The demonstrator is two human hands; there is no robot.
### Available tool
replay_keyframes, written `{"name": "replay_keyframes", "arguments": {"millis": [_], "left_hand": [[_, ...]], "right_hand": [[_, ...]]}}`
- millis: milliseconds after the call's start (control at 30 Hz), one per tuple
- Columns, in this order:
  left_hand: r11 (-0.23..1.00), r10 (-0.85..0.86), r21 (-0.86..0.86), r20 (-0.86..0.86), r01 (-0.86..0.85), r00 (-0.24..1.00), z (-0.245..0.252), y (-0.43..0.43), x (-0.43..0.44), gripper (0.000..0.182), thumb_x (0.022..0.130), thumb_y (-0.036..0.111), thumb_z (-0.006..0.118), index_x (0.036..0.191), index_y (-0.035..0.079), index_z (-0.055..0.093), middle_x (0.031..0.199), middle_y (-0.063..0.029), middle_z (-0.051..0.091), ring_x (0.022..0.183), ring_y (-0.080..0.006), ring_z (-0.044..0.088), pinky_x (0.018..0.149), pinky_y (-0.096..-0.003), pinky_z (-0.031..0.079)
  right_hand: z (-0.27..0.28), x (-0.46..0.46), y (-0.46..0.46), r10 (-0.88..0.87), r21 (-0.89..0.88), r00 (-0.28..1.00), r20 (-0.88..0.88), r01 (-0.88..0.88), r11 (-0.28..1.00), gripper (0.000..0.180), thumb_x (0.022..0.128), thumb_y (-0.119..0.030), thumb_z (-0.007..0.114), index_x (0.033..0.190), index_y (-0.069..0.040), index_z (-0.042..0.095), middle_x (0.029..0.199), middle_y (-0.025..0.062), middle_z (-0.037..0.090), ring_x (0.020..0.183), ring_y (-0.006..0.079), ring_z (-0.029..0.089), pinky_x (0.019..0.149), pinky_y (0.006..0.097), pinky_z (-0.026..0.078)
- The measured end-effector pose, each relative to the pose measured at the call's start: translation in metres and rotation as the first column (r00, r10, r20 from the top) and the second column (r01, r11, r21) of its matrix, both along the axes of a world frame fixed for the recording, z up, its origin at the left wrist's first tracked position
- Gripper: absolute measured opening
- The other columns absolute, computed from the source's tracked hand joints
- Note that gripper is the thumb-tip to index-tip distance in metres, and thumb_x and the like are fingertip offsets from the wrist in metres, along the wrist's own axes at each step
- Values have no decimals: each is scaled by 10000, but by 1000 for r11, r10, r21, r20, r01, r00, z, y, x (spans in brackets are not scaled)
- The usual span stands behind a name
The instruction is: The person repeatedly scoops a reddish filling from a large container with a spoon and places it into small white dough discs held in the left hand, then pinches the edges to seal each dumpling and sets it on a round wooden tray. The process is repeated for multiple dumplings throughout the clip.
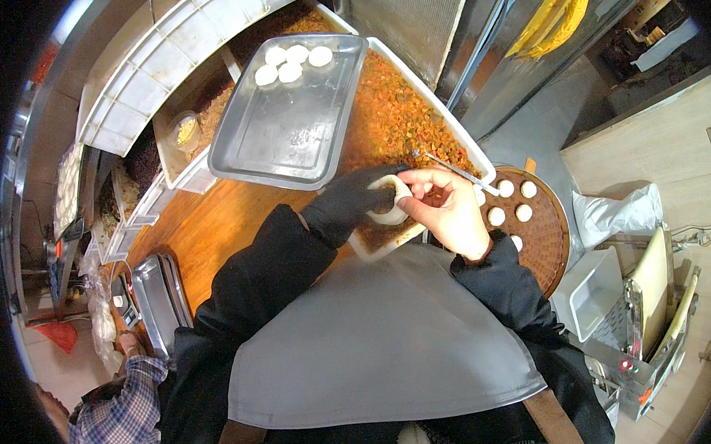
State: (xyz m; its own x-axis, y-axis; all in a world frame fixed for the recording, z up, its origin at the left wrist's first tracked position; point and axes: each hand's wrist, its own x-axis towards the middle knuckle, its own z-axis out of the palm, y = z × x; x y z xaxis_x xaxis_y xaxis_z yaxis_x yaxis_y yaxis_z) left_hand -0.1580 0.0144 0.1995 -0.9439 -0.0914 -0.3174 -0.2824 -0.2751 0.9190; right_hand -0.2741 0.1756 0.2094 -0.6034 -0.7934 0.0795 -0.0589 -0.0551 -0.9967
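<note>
My left hand (pixel 338 208), in a black glove, cups a round dough wrapper (pixel 390 218) whose edge is raised around a brownish filling. With thumb and fingers, my bare right hand (pixel 451 214) pinches the right side of its rim. Both hands are over the near end of a white tub (pixel 485 166) of chopped orange-red filling (pixel 407 114). A metal utensil (pixel 456 167) leans on that tub's edge, just beyond my right hand. Above my left hand, a grey metal tray (pixel 272 136) rests partly across the tub, with several white dough pieces (pixel 290 72) at its far end.
Several dough pieces (pixel 523 213) sit on a round brown tray (pixel 543 245) at right. White containers of fillings (pixel 199 176) line the wooden table (pixel 217 229). Stacked metal trays (pixel 157 298) and a person in plaid (pixel 115 409) are left. A belt machine (pixel 651 285) stands right.
</note>
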Motion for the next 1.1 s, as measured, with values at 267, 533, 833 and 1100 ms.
{"name": "replay_keyframes", "arguments": {"millis": [267, 533, 833, 1100], "left_hand": [[985, 42, -168, -2, -42, 999, -5, -1, -2, 467, 928, 177, 584, 1356, -4, 528, 1276, -113, 620, 1168, -187, 576, 1016, -327, 449], [984, 178, 43, -78, -175, 981, 11, 12, 4, 486, 993, 226, 574, 1420, 23, 463, 1327, -121, 577, 1193, -190, 563, 1044, -334, 436], [978, 88, -183, -67, -99, 994, 9, 12, 0, 424, 974, 171, 589, 1367, 28, 523, 1255, -69, 624, 1145, -168, 585, 994, -322, 463], [968, 220, 146, -111, -203, 969, 16, 10, 1, 441, 989, 192, 556, 1397, 38, 490, 1293, -100, 590, 1219, -180, 536, 1040, -322, 430]], "right_hand": [[-6, -3, 0, 47, 51, 998, 52, -50, 997, 95, 858, 49, 691, 927, -10, 663, 795, -42, 577, 696, 27, 528, 644, 183, 447], [1, -2, -2, 7, -43, 985, 175, 0, 999, 81, 880, 48, 671, 924, -20, 668, 807, -42, 613, 707, 24, 544, 637, 176, 441], [11, -4, -3, 40, -21, 998, -48, -41, 999, 121, 830, 51, 710, 928, -18, 696, 800, -35, 555, 703, 29, 491, 645, 179, 415], [12, -6, -3, 15, -4, 998, -58, -15, 1000, 106, 847, 51, 699, 928, -16, 682, 823, -38, 544, 718, 25, 482, 652, 176, 415]]}}
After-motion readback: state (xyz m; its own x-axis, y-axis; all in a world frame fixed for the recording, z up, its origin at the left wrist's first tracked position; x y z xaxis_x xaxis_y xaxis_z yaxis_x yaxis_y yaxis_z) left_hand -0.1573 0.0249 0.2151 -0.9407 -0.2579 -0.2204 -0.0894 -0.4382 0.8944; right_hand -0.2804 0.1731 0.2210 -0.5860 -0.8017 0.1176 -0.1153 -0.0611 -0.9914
